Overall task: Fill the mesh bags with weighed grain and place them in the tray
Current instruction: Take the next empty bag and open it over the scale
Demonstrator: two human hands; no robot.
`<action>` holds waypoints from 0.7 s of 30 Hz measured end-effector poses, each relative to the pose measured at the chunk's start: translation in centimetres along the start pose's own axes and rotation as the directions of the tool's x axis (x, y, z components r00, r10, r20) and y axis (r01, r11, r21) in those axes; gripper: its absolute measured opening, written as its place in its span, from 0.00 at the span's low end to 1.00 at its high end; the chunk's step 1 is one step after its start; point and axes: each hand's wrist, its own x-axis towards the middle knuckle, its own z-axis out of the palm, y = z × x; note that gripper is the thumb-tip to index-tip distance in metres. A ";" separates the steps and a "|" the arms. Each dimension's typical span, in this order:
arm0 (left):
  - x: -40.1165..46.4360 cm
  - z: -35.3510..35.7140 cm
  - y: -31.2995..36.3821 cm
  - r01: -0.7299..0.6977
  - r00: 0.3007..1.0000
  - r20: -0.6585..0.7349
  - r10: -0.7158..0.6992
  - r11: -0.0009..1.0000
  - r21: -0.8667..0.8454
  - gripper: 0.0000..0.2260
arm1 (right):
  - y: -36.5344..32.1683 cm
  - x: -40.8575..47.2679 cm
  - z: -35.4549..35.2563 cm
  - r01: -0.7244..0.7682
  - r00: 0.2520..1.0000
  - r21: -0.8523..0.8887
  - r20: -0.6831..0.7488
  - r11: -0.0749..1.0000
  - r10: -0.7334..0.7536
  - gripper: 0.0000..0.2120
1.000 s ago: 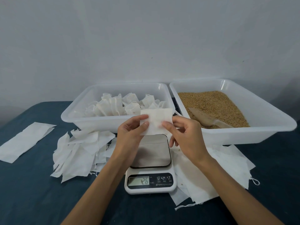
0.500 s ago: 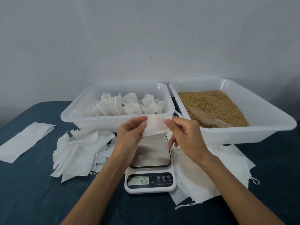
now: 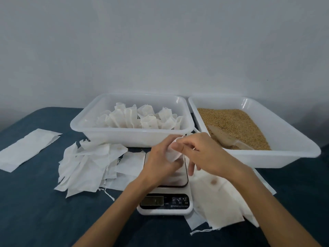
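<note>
While you work the mesh bag (image 3: 172, 154) open above the scale (image 3: 165, 202), your left hand (image 3: 160, 164) pinches one side and your right hand (image 3: 199, 154) pinches the other, probably to spread the mouth for grain (image 3: 235, 125). Half a second ago it was stretched flat between your hands; now it's bunched and lower. The tray (image 3: 131, 138) sits just beyond your knuckles.

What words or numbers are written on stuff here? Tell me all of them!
"M": middle button sign on the scale; the signs either side are too blurred to read.
Scale display: digits too blurred to read.
Small print under the buttons: too small to read.
Nothing else carries text.
</note>
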 end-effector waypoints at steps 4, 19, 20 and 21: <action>0.1 0.0 0.4 0.033 0.999 -0.024 -0.035 0.997 -0.069 0.14 | -2.5 -0.1 -1.9 -0.135 0.991 -0.084 -0.001 0.987 0.135 0.42; 0.3 0.2 -0.3 0.164 0.977 -0.052 -0.209 0.880 -0.446 0.18 | 10.9 0.0 -12.9 -0.634 0.726 -0.623 -0.277 0.458 0.629 0.22; 0.3 0.2 -0.2 0.166 0.974 -0.063 -0.216 0.880 -0.446 0.17 | 11.9 -0.1 -13.1 -0.648 0.686 -0.644 -0.262 0.406 0.679 0.24; 0.3 0.2 -0.1 0.171 0.971 -0.075 -0.227 0.877 -0.449 0.16 | 12.8 0.0 -13.1 -0.643 0.672 -0.662 -0.248 0.384 0.698 0.24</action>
